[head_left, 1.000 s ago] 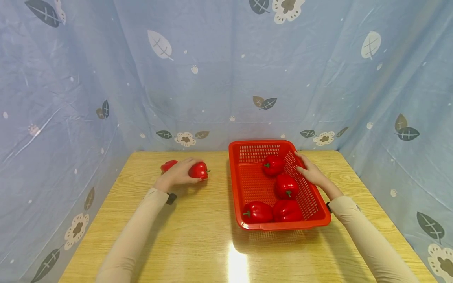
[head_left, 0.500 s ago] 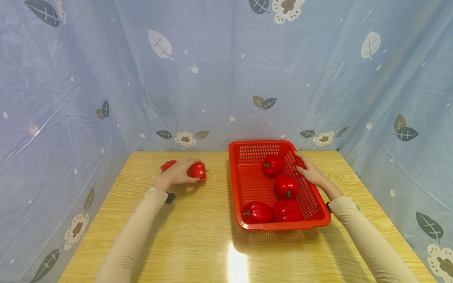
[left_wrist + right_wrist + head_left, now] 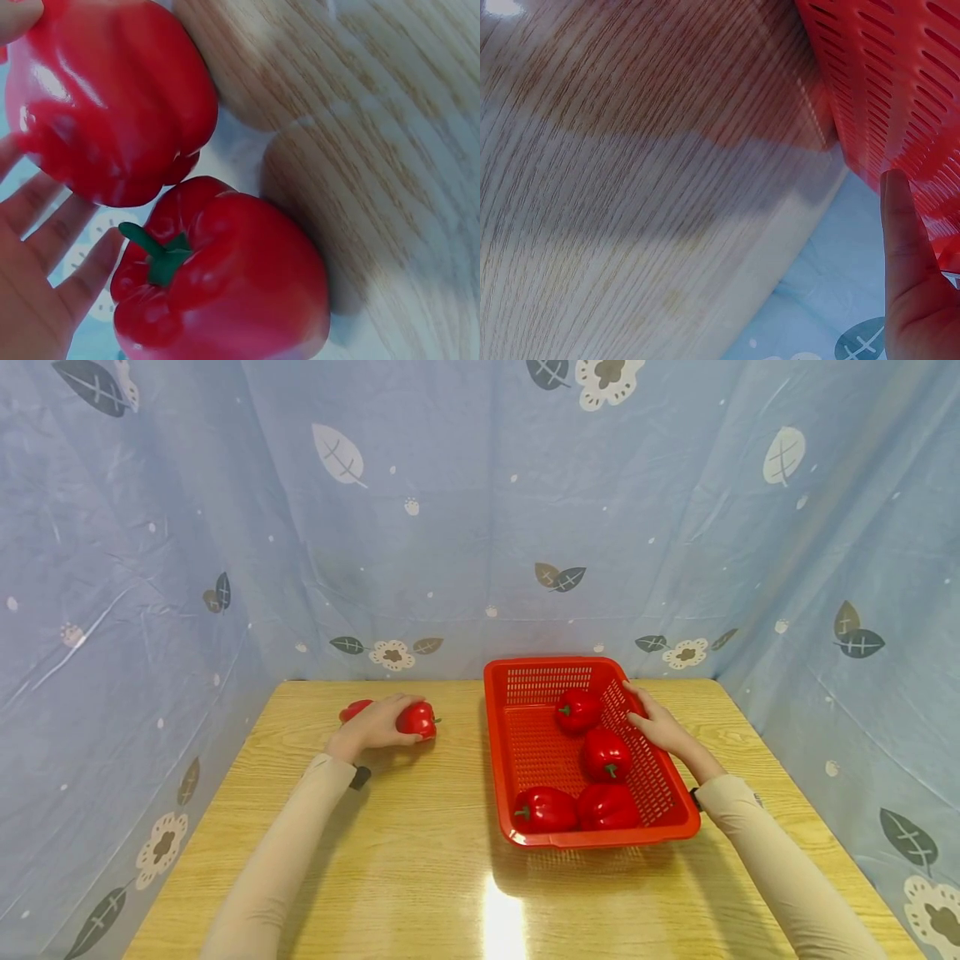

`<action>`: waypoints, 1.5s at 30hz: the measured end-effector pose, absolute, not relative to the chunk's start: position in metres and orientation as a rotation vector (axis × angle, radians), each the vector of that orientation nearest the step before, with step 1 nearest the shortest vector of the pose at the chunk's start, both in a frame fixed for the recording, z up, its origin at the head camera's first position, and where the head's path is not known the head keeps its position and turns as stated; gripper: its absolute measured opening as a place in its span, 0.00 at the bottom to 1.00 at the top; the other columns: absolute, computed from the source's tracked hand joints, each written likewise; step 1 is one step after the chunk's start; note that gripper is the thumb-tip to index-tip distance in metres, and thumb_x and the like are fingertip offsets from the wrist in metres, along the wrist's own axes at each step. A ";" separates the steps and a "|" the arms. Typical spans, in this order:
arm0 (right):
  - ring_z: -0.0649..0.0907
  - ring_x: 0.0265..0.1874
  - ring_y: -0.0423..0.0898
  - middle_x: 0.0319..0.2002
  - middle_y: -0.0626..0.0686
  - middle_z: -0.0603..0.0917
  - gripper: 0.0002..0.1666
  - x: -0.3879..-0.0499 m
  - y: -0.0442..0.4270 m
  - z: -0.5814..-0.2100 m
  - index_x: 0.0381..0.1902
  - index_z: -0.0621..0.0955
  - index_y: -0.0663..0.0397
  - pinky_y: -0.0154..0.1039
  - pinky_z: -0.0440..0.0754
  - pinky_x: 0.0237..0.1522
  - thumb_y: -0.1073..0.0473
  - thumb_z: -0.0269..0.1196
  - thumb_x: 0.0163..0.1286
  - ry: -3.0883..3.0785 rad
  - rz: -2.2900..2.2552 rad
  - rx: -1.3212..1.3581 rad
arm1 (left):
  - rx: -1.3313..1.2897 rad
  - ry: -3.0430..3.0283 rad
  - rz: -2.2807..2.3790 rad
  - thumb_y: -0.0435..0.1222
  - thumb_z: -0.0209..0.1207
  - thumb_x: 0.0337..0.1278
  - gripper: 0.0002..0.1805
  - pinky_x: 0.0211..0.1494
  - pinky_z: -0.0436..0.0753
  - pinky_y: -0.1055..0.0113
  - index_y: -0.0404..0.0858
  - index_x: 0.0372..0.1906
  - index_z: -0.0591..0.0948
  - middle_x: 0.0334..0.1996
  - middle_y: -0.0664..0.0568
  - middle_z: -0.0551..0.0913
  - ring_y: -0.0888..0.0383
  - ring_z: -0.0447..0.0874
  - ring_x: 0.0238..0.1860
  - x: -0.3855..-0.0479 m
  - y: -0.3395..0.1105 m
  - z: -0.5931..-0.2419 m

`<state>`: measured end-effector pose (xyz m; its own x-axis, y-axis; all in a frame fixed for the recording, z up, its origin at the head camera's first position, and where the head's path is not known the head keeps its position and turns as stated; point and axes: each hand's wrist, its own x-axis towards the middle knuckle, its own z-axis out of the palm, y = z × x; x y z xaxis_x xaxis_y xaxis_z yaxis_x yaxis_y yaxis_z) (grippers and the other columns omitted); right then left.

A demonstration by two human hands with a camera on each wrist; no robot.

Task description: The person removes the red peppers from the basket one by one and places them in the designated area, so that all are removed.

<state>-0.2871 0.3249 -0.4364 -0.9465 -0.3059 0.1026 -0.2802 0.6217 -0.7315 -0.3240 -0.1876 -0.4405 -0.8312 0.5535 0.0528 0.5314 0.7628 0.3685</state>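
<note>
Prob. grasp step: my L hand (image 3: 377, 725) wraps a glossy red bell pepper (image 3: 420, 720) at the wooden bench (image 3: 420, 827), 2nd glossy red pepper (image 3: 355, 710) just beside. R hand (image 3: 660, 727) rests at red plastic mesh basket (image 3: 494, 760) rim; can't tell if pinching. Next prob. calls for firm lift, clear of neighbour.

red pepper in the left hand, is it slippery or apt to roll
The red pepper may be slippery, since bright highlights suggest a smooth skin. If pushed, it would probably wobble as it rolls, given its rounded, lobed sides. It looks fairly stiff: no dent shows beside the left hand.
</note>
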 end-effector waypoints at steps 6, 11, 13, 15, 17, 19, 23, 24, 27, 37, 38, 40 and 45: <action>0.65 0.59 0.71 0.67 0.74 0.50 0.34 -0.280 0.318 -0.426 0.71 0.46 0.66 0.65 0.64 0.56 0.69 0.45 0.71 2.791 -1.251 -0.499 | 0.898 2.883 0.556 0.51 0.63 0.48 0.42 0.62 0.69 0.49 0.42 0.68 0.63 0.63 0.45 0.68 0.47 0.67 0.62 -0.327 -0.189 -0.439; 0.63 0.58 0.74 0.66 0.77 0.50 0.34 -0.267 0.307 -0.407 0.69 0.47 0.73 0.67 0.62 0.56 0.73 0.45 0.69 2.786 -1.259 -0.492 | 0.877 2.874 0.536 0.52 0.62 0.49 0.42 0.62 0.68 0.49 0.42 0.68 0.62 0.63 0.45 0.68 0.46 0.66 0.62 -0.329 -0.190 -0.438; 0.64 0.58 0.73 0.66 0.77 0.51 0.33 -0.264 0.305 -0.404 0.69 0.47 0.73 0.66 0.64 0.55 0.72 0.45 0.69 2.798 -1.242 -0.487 | 0.861 2.867 0.540 0.53 0.62 0.49 0.42 0.63 0.68 0.49 0.42 0.69 0.62 0.64 0.45 0.68 0.46 0.66 0.63 -0.330 -0.190 -0.438; 0.65 0.57 0.73 0.66 0.77 0.51 0.33 -0.262 0.304 -0.403 0.69 0.47 0.72 0.65 0.65 0.55 0.72 0.45 0.69 2.798 -1.242 -0.480 | 0.842 2.859 0.542 0.53 0.61 0.49 0.42 0.63 0.68 0.50 0.43 0.69 0.62 0.64 0.45 0.67 0.47 0.66 0.63 -0.330 -0.190 -0.437; 0.65 0.58 0.73 0.66 0.77 0.50 0.33 -0.262 0.303 -0.402 0.69 0.47 0.72 0.65 0.64 0.55 0.72 0.45 0.69 2.792 -1.252 -0.485 | 0.834 2.853 0.551 0.54 0.61 0.49 0.42 0.62 0.68 0.50 0.43 0.69 0.62 0.64 0.44 0.67 0.46 0.66 0.63 -0.330 -0.190 -0.437; 0.64 0.59 0.73 0.66 0.76 0.50 0.33 -0.262 0.303 -0.403 0.69 0.47 0.72 0.66 0.63 0.56 0.73 0.45 0.69 2.788 -1.260 -0.489 | 0.822 2.851 0.549 0.55 0.61 0.49 0.43 0.62 0.69 0.50 0.43 0.69 0.62 0.64 0.44 0.67 0.46 0.66 0.63 -0.331 -0.190 -0.436; 0.63 0.59 0.73 0.66 0.77 0.50 0.33 -0.264 0.305 -0.405 0.69 0.47 0.73 0.66 0.62 0.57 0.73 0.45 0.69 2.779 -1.272 -0.494 | 0.812 2.848 0.547 0.56 0.61 0.49 0.43 0.62 0.69 0.49 0.42 0.69 0.62 0.64 0.43 0.67 0.46 0.66 0.63 -0.330 -0.189 -0.436; 0.63 0.59 0.73 0.66 0.76 0.50 0.33 -0.264 0.305 -0.405 0.69 0.47 0.72 0.66 0.62 0.57 0.73 0.44 0.69 2.779 -1.272 -0.490 | 0.802 2.848 0.546 0.56 0.61 0.48 0.43 0.62 0.69 0.50 0.42 0.69 0.62 0.64 0.44 0.67 0.46 0.66 0.63 -0.331 -0.189 -0.436; 0.64 0.58 0.73 0.66 0.76 0.50 0.33 -0.263 0.305 -0.405 0.69 0.47 0.72 0.65 0.63 0.57 0.73 0.44 0.69 2.779 -1.272 -0.487 | 0.814 2.853 0.535 0.56 0.60 0.49 0.43 0.62 0.68 0.49 0.41 0.68 0.62 0.64 0.43 0.67 0.45 0.66 0.63 -0.330 -0.188 -0.436; 0.66 0.57 0.70 0.67 0.73 0.51 0.35 -0.285 0.324 -0.432 0.72 0.47 0.61 0.65 0.64 0.54 0.63 0.46 0.72 2.807 -1.248 -0.538 | 0.814 2.860 0.542 0.55 0.60 0.50 0.41 0.61 0.70 0.50 0.42 0.68 0.63 0.63 0.44 0.68 0.47 0.67 0.62 -0.331 -0.189 -0.438; 0.68 0.57 0.67 0.68 0.71 0.53 0.35 -0.289 0.328 -0.439 0.73 0.48 0.56 0.59 0.68 0.53 0.60 0.46 0.73 2.823 -1.259 -0.575 | 0.813 2.864 0.542 0.55 0.60 0.50 0.41 0.62 0.69 0.50 0.42 0.68 0.63 0.63 0.44 0.68 0.47 0.67 0.62 -0.331 -0.189 -0.438; 0.71 0.55 0.63 0.68 0.68 0.54 0.35 -0.292 0.332 -0.444 0.73 0.49 0.51 0.54 0.72 0.51 0.56 0.47 0.73 2.824 -1.288 -0.623 | 0.809 2.869 0.539 0.55 0.60 0.50 0.41 0.62 0.69 0.50 0.41 0.68 0.63 0.64 0.44 0.68 0.46 0.67 0.62 -0.331 -0.189 -0.436; 0.66 0.59 0.67 0.69 0.70 0.51 0.35 -0.286 0.327 -0.437 0.73 0.47 0.55 0.60 0.67 0.56 0.61 0.46 0.73 2.793 -1.282 -0.546 | 0.785 2.866 0.541 0.54 0.60 0.50 0.42 0.65 0.64 0.48 0.40 0.68 0.62 0.66 0.43 0.65 0.46 0.63 0.65 -0.331 -0.188 -0.433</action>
<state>-0.2856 0.3269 -0.4366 -0.9386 -0.3212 0.1257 -0.3047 0.6013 -0.7387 -0.3305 -0.1875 -0.4328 -0.8582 0.5128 -0.0219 0.4696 0.8017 0.3698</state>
